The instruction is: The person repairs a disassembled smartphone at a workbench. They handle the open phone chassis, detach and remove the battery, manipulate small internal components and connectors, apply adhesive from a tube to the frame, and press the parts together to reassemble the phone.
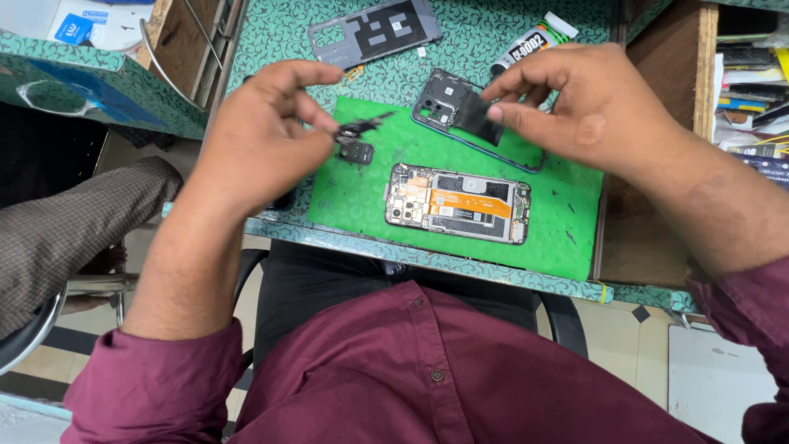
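Left hand [259,136]: fingers pinched on a small black plastic camera-frame piece [359,130], held just above the green rectangular work mat [460,247]. A second small black square bit [358,153] hangs or lies right under it; can't tell if the two are joined.

Right hand [592,103]: fingers pinched on a thin black flexible sheet [479,117], lifted over the dark phone mid-frame with blue edge [448,103], which lies on the mat just under the fingertips.

Opened phone body with orange flex cable and exposed boards [457,202] lies on the mat, below and between both sets of fingers, untouched.

Risks, as I judge them:
- Both parts are held by the fingertips only. A slip drops them onto the exposed boards or off the table [427,259] edge into the lap.
- The thin sheet could crease or tear if pulled at an angle.
- The small square bit could fall unnoticed if it is loose.

Packages and labels:
- White glue tube with green cap and a black label band [534,39], just beyond the right fingertips, lying tilted.
- Grey phone back cover with black patches [374,33], beyond the left fingertips.
- White box with a blue square label [78,25], far left.
- Stacked coloured packs on a wooden shelf [748,74], right of the right hand.
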The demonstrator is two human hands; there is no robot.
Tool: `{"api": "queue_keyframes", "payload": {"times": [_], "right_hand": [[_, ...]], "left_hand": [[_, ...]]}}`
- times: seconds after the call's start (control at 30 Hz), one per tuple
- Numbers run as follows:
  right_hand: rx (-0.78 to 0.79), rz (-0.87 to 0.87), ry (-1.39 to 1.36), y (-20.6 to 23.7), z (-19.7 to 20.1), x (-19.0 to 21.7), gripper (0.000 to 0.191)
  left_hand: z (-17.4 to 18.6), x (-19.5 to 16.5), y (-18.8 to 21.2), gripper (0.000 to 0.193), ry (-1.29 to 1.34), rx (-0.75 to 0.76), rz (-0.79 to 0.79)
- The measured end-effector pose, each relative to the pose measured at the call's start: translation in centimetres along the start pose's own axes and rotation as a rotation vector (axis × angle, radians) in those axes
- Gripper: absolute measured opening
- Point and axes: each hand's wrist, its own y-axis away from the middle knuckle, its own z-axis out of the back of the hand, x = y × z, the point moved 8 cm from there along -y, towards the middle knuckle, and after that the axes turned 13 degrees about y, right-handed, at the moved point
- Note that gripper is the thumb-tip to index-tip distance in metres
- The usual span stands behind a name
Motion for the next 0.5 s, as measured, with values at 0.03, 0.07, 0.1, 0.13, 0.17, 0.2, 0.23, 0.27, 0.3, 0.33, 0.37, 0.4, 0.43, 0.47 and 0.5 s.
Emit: {"api": "queue_keyframes", "payload": {"times": [0.03,0.07,0.1,0.13,0.17,0.2,0.23,0.27,0.3,0.33,0.37,0.4,0.43,0.47,0.5], "right_hand": [[0.055,-0.064,-0.154,0.3,-0.5,0.4,0.024],[0.110,-0.130,-0.309,0.6,-1.1,0.8,0.024],[0.140,-0.114,-0.362,0.8,-1.2,1.6,0.027],[0.170,-0.098,-0.416,1.0,-1.4,2.3,0.029],[0.199,-0.082,-0.469,1.0,-1.5,2.9,0.031],[0.201,-0.074,-0.469,1.0,-1.4,3.3,0.033],[0.204,-0.066,-0.469,1.1,-1.4,3.6,0.034],[0.207,-0.057,-0.469,1.1,-1.4,3.7,0.036],[0.213,-0.070,-0.509,1.2,-1.4,3.7,0.034],[0.219,-0.083,-0.549,1.1,-1.5,3.6,0.032],[0.225,-0.096,-0.589,1.1,-1.6,3.5,0.030],[0.221,-0.115,-0.592,1.0,-1.6,3.2,0.027],[0.217,-0.133,-0.594,1.0,-1.6,3.0,0.025],[0.214,-0.152,-0.596,1.0,-1.6,2.7,0.023],[0.201,-0.158,-0.591,0.9,-1.4,2.5,0.022]], "left_hand": [[-0.8,-0.2,0.0,0.058,0.011,0.019,0.012],[-1.5,-0.4,-0.1,0.059,0.022,0.040,0.024],[-2.3,-0.7,-0.1,0.060,0.028,0.051,0.029],[-3.1,-0.9,-0.2,0.060,0.035,0.063,0.034],[-3.8,-1.1,-0.3,0.061,0.041,0.075,0.038],[-4.4,-1.3,-0.4,0.060,0.056,0.086,0.049],[-5.0,-1.4,-0.5,0.060,0.072,0.097,0.060],[-5.5,-1.4,-0.6,0.059,0.086,0.108,0.071],[-5.9,-1.6,-0.7,0.060,0.094,0.115,0.070],[-6.3,-1.6,-0.8,0.060,0.102,0.121,0.069],[-6.5,-1.6,-0.9,0.060,0.110,0.126,0.068],[-6.7,-1.7,-1.0,0.059,0.150,0.137,0.063],[-7.0,-1.7,-1.1,0.058,0.190,0.148,0.058],[-7.1,-1.7,-1.2,0.056,0.229,0.159,0.052],[-7.3,-1.7,-1.2,0.055,0.260,0.171,0.047]]}}
